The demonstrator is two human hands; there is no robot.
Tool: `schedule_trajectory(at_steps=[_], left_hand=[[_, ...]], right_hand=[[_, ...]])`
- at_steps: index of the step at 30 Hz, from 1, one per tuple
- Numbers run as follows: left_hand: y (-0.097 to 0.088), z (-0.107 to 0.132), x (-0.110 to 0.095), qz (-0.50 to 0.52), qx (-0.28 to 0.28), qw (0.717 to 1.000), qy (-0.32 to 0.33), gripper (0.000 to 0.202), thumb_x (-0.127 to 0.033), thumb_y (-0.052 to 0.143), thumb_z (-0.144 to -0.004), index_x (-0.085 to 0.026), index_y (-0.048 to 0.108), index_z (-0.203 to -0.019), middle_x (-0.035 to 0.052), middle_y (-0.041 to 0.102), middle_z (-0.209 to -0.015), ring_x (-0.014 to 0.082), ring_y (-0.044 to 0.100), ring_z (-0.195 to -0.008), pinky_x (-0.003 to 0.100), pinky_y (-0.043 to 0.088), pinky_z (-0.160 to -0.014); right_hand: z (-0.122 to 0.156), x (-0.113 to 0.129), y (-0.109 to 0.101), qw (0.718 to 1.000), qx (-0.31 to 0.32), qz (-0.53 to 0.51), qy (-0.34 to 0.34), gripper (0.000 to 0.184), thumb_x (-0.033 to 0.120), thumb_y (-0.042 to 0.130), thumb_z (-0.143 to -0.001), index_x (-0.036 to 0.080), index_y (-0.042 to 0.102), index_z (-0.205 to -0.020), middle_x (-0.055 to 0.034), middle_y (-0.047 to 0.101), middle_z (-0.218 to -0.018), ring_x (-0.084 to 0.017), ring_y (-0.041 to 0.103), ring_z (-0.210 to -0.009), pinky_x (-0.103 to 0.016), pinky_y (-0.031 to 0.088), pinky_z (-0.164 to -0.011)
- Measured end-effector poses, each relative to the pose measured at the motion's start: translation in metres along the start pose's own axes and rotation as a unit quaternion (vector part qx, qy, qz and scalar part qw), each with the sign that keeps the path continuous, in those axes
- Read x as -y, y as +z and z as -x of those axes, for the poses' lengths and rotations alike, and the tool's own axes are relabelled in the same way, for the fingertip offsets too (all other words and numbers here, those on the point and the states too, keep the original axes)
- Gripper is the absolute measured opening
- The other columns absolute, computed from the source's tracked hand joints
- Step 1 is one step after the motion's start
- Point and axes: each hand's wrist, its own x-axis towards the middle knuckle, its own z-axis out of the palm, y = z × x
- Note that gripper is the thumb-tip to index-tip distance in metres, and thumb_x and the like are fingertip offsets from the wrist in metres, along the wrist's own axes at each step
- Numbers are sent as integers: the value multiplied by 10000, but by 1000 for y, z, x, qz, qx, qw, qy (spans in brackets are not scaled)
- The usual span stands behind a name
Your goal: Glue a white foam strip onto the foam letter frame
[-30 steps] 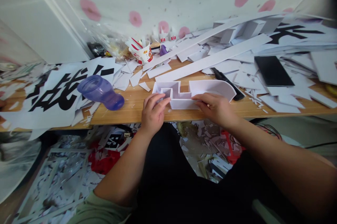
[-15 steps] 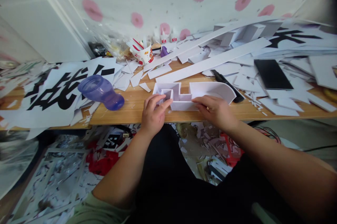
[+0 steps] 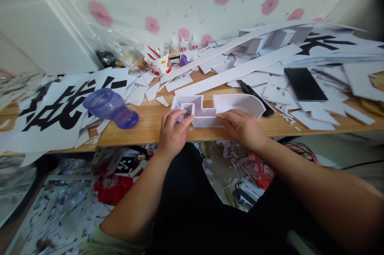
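A white foam-board letter shell (image 3: 207, 121) with upright walls lies at the front edge of the wooden table. Its left part has small square compartments, and its right end curves round. My left hand (image 3: 175, 129) grips the left front corner, thumb and fingers closed on the wall. On the right, my right hand (image 3: 241, 125) pinches the front wall a little right of its middle. The undersides of the fingers are hidden. A purple translucent cup-like vessel (image 3: 111, 108) lies on its side to the left of my left hand.
White strips (image 3: 240, 69) and offcuts cover the back and right of the table (image 3: 144, 131). A black flat panel (image 3: 305, 84) and a dark tool (image 3: 256, 97) lie to the right. Behind stand a paper cup (image 3: 159, 64) and small bottles (image 3: 184, 44). Printed sheets (image 3: 69, 107) lie left.
The view has shifted slightly, so everything sits a little further left in the picture. Both hands keep the same hold on the white shell.
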Motion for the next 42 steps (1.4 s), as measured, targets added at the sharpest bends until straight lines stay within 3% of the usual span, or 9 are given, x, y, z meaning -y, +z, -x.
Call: schedule_trajectory(at_steps=[10,16,24,31,42], left_hand=[[2,-2,0,12,-1,1000,-14,452,-19,488,-838,-317,604,-1157,60,581,-1167,247,484,-1172,457,449,-985],[2,-2,1,15,18,1000,-10,495,5,520,-783,-314,583,-1156,39,610,-1168,262,464,-1194,475,445,-992],[0,-4,-1,10,24,1000,-15,486,18,512,-748,-285,595,-1118,36,640,-1138,268,484,-1172,497,433,-994],[-2,-3,-2,-10,30,999,-22,489,18,521,-731,-275,597,-1114,31,665,-1131,292,487,-1173,563,370,-1019],[-6,0,-2,15,52,997,-49,477,-30,547,-759,-232,531,-1191,54,666,-1160,277,469,-1211,541,351,-1049]], right_hand=[[-1,2,-1,1000,-1,13,6,223,153,477,-922,186,686,-989,-61,689,-762,-179,617,-681,-296,470,-618],[1,2,2,1000,-13,-8,5,211,124,497,-916,168,679,-1013,-85,714,-842,-187,649,-747,-305,501,-659],[6,-2,5,999,-13,-35,7,237,129,515,-912,228,640,-1087,-70,707,-911,-185,650,-786,-319,521,-673],[8,-1,9,999,-36,-13,-13,257,101,511,-901,215,643,-1089,-79,707,-913,-202,657,-796,-337,535,-687],[7,-3,12,999,-38,-14,-19,272,76,514,-879,203,639,-1084,-90,712,-908,-211,667,-798,-344,544,-670]])
